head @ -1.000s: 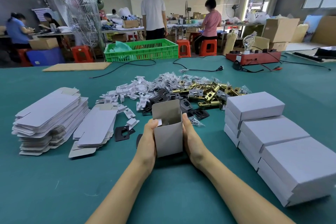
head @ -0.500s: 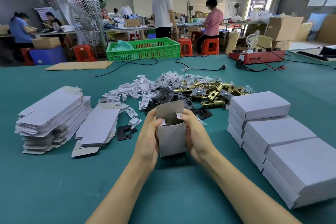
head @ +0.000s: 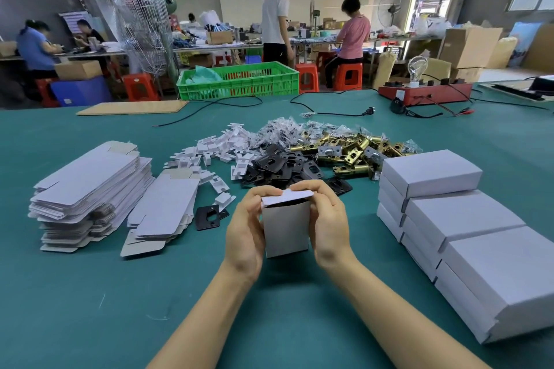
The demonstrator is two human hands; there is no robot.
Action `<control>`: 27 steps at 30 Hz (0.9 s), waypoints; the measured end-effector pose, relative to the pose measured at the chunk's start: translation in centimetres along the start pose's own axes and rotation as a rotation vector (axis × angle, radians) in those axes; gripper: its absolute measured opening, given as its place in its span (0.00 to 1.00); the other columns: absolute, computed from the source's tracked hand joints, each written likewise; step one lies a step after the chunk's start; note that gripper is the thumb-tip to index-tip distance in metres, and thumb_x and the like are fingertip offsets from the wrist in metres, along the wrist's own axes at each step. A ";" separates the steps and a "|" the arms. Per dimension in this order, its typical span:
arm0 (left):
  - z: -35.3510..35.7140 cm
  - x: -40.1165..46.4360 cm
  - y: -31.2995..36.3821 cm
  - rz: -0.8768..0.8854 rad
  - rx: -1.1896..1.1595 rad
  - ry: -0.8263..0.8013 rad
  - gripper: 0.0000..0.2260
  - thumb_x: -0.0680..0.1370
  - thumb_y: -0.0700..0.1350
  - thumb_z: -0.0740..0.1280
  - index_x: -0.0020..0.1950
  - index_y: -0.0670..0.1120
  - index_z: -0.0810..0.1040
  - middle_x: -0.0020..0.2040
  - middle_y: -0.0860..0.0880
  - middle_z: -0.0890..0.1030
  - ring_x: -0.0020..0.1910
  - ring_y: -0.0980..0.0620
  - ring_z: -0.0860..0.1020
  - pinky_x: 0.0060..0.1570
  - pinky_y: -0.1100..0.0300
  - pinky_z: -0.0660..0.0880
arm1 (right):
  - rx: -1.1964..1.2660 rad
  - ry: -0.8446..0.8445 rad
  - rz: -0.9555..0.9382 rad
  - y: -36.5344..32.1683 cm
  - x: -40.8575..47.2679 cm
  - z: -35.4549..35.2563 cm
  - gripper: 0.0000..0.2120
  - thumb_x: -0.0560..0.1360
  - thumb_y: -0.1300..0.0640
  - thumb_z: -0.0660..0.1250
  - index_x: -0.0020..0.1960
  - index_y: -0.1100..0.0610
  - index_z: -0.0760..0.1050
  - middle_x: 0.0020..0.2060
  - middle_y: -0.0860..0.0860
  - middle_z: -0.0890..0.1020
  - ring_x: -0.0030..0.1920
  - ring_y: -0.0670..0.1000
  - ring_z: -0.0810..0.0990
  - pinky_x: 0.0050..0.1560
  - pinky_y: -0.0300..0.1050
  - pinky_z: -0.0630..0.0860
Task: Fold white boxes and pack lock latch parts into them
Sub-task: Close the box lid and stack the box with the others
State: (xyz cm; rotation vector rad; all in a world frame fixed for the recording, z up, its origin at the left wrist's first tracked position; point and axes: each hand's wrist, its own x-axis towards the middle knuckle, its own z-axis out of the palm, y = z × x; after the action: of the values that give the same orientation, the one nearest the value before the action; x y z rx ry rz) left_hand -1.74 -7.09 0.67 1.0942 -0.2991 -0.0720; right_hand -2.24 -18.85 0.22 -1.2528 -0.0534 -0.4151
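Standing upright on a teal felt-covered table (head: 90,308), a small white cardboard box (head: 286,229) is gripped between two bare hands. The left hand (head: 244,234) curls round the box's left side, its fingertips on the top flap. The right hand (head: 328,226) wraps the right side, its fingers pressing the flap (head: 287,196) down over the opening, which shows a dark gap along the front edge.

Left of the hands sit two stacks of flat, unfolded white box blanks (head: 90,189), one tall and one lower (head: 163,210). Just beyond the box lies a heap of lock parts: black metal strike plates (head: 280,166), brass-coloured latch bolts (head: 347,150), small white cardboard inserts (head: 221,150) and clear plastic screw packets (head: 284,129). One black plate (head: 209,216) lies apart, near the left hand.

To the right, finished closed white boxes (head: 449,213) are stacked in stepped rows.

At the table's far edge are a green plastic crate (head: 239,81), a red device with a light bulb (head: 419,90) and black cables (head: 329,111). Several people work at benches in the background.
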 end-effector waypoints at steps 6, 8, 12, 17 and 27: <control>0.2 0.0 -0.2 0.097 0.086 -0.011 0.11 0.67 0.55 0.70 0.46 0.52 0.82 0.48 0.46 0.81 0.45 0.51 0.79 0.42 0.59 0.77 | -0.038 -0.044 -0.132 0.4 -0.6 0.0 0.16 0.71 0.43 0.60 0.48 0.52 0.78 0.48 0.59 0.81 0.50 0.63 0.77 0.50 0.55 0.71; 0.0 0.0 -0.5 0.116 0.139 0.027 0.13 0.68 0.56 0.69 0.49 0.52 0.82 0.50 0.45 0.81 0.47 0.50 0.79 0.47 0.54 0.75 | -0.090 -0.040 -0.193 0.4 -0.9 0.0 0.16 0.73 0.44 0.60 0.50 0.54 0.78 0.48 0.52 0.82 0.50 0.56 0.78 0.50 0.48 0.73; 0.4 -0.3 -1.2 0.272 0.353 0.093 0.11 0.77 0.50 0.62 0.56 0.50 0.78 0.50 0.61 0.81 0.49 0.63 0.78 0.50 0.70 0.72 | -0.172 -0.021 -0.273 0.6 -1.0 0.0 0.12 0.77 0.55 0.58 0.52 0.59 0.76 0.44 0.38 0.81 0.46 0.37 0.77 0.47 0.27 0.68; 0.6 -0.6 -1.9 0.347 0.439 0.133 0.11 0.78 0.45 0.58 0.58 0.52 0.74 0.49 0.68 0.78 0.48 0.68 0.75 0.49 0.75 0.68 | -0.255 0.007 -0.286 1.2 -1.5 0.0 0.11 0.77 0.53 0.57 0.55 0.51 0.75 0.48 0.39 0.80 0.50 0.41 0.77 0.51 0.34 0.70; 0.1 -0.6 -2.3 0.360 0.507 0.161 0.13 0.80 0.51 0.58 0.64 0.60 0.68 0.55 0.46 0.76 0.53 0.48 0.75 0.57 0.54 0.73 | -0.428 0.038 -0.396 1.5 -1.6 0.0 0.11 0.79 0.54 0.56 0.59 0.42 0.68 0.55 0.38 0.75 0.54 0.41 0.74 0.55 0.39 0.71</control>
State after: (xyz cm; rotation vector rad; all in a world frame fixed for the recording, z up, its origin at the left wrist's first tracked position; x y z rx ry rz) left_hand -2.10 -8.12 -1.47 1.5200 -0.3753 0.4318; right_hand -3.23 -18.03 -1.61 -1.6605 -0.1901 -0.8246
